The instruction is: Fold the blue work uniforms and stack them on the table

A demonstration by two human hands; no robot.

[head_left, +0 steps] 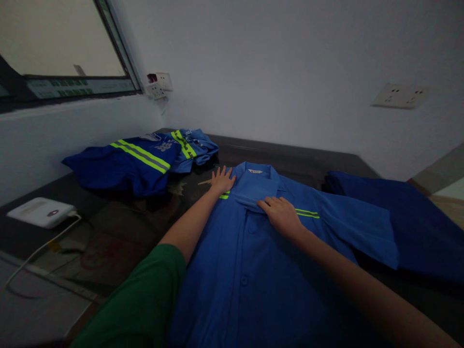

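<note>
A blue short-sleeved work shirt (224, 270) lies spread front side up before me, its collar (261, 174) at the far end. Yellow-green stripes cross its chest. My left hand (222, 181) rests flat near the shirt's left shoulder, fingers spread. At the right side of the neckline my right hand (281, 211) is closed on the edge of the shirt's lapel, thumb toward the buttons. The right sleeve (362, 222) stretches out to the side; the left sleeve is not visible.
Crumpled blue garments (123, 169) with reflective bands lie at the back left. Dark blue folded cloth (398, 208) is at the right. A white device (41, 211) with a cable sits on the dark table (290, 151) at the left. Walls bound the back and left.
</note>
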